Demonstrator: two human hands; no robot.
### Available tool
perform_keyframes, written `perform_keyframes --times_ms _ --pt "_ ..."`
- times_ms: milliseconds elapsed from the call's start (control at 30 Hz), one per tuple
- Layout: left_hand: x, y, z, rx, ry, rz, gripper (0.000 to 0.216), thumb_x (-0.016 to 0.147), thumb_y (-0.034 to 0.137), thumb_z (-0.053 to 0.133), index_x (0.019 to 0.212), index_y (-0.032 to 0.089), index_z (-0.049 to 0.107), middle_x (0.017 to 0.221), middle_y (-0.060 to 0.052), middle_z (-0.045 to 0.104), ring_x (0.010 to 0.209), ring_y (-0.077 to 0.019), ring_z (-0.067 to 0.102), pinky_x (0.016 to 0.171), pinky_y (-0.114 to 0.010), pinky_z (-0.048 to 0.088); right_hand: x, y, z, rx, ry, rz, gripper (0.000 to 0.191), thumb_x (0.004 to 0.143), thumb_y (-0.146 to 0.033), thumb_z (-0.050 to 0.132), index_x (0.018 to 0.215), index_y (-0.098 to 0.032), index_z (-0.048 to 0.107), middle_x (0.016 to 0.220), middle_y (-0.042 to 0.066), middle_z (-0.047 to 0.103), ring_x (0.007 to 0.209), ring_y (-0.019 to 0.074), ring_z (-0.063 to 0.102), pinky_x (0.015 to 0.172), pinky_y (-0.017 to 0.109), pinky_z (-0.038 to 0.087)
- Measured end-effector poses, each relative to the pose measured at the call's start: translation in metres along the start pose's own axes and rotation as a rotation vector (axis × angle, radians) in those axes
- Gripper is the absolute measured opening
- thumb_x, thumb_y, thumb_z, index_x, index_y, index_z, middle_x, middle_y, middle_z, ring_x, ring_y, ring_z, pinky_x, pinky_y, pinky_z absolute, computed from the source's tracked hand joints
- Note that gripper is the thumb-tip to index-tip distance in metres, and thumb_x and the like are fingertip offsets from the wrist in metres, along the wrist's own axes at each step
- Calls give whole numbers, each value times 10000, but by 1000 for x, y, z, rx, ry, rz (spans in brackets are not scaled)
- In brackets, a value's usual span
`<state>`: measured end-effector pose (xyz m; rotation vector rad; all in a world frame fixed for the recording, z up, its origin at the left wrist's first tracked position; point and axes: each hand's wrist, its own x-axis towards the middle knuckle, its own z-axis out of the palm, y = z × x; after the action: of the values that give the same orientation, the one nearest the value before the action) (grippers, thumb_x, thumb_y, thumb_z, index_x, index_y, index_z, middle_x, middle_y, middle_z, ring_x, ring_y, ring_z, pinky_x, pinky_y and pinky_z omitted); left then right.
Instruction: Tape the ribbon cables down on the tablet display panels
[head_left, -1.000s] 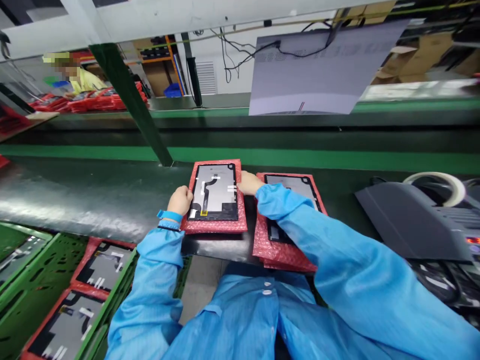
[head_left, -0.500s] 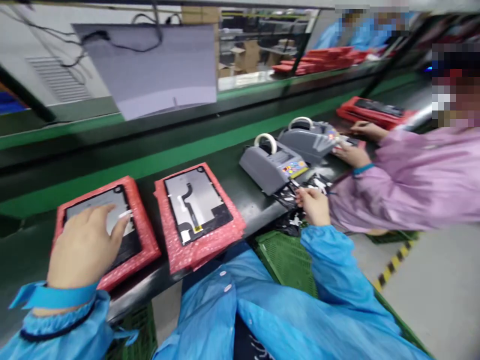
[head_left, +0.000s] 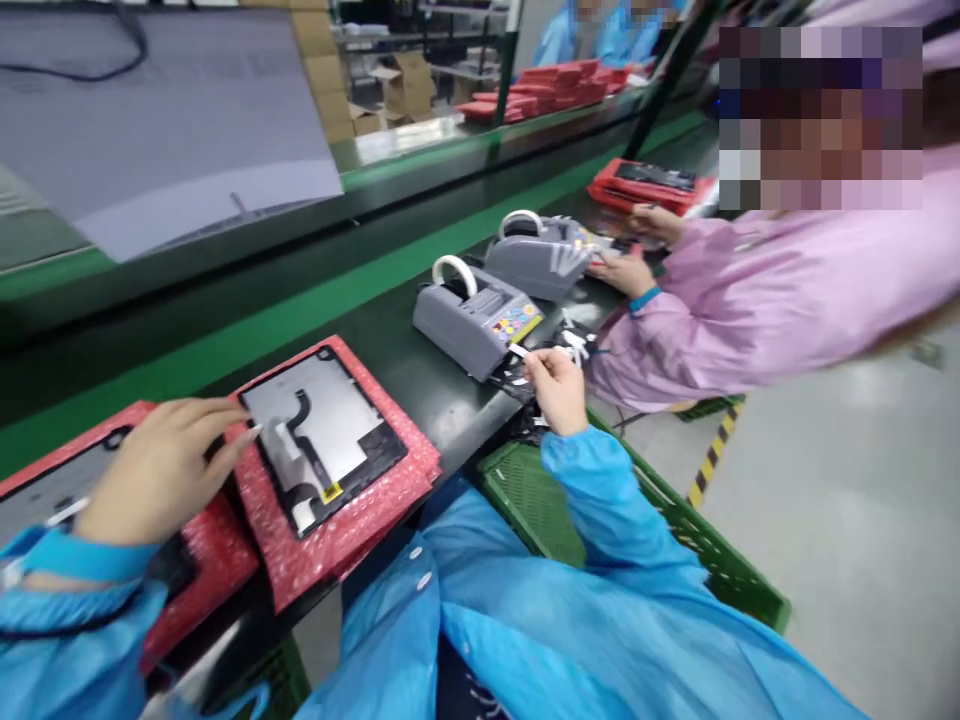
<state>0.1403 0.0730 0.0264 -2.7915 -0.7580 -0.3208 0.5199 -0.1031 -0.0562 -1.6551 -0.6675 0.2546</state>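
Note:
Two tablet panels lie on red bubble-wrap pads on the dark belt. My left hand [head_left: 161, 470] rests with fingers stretched out across the left pad [head_left: 45, 480], its fingertips touching the left edge of the right panel [head_left: 319, 430]. My right hand [head_left: 556, 385] is raised at the grey tape dispenser [head_left: 476, 320] and pinches a small white strip of tape between thumb and fingers. Both my sleeves are blue.
A second tape dispenser [head_left: 544, 258] stands behind the first. A person in a pink coat [head_left: 757, 290] works at my right, hands by that dispenser. A green crate [head_left: 600, 520] sits below the table edge. More red pads [head_left: 645, 185] lie further along the belt.
The view has swung right. My left hand slid from the left panel's middle toward the right panel's edge. My right hand rose from the table edge to the dispenser and now pinches a tape strip.

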Motion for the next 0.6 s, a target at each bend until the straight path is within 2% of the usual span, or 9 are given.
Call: perform_keyframes --times_ms 133,200,267,433,600 --pt "0 -4 17 -152 -76 82 435 952 366 313 1026 169 694 1106 -90 690 1041 -225 550 938 -391 433 -24 -34 32 69 -431 -34 296 751 -481 609 710 -190 573 589 -19 542 538 103 470 553 247 399" --pt "-2 -7 29 -216 -145 105 372 946 329 355 1118 220 666 1206 -55 653 1099 -210 522 998 -409 382 -28 -51 59 55 -598 -61 316 759 -497 601 709 -187 572 579 -19 529 529 99 454 533 239 376" --pt "-5 -9 40 -233 -218 82 367 936 353 399 1219 258 612 1313 -42 586 1195 -243 454 1024 -449 335 -30 -65 91 3 -737 -93 313 771 -490 585 706 -184 573 577 -19 520 535 101 447 532 237 363" --pt "-6 -7 57 -259 -316 74 483 902 513 440 1334 306 509 1449 -29 448 1317 -312 310 1088 -512 168 -31 -86 166 -238 -948 -187 172 785 -309 552 677 -175 560 599 -16 536 552 102 442 552 232 346" --pt "0 -13 67 -305 -361 74 580 851 607 469 1362 331 466 1490 -35 384 1341 -341 263 1084 -546 113 -31 -89 214 -531 -1069 -254 158 816 -229 503 728 -157 613 610 7 584 566 116 484 539 227 336"
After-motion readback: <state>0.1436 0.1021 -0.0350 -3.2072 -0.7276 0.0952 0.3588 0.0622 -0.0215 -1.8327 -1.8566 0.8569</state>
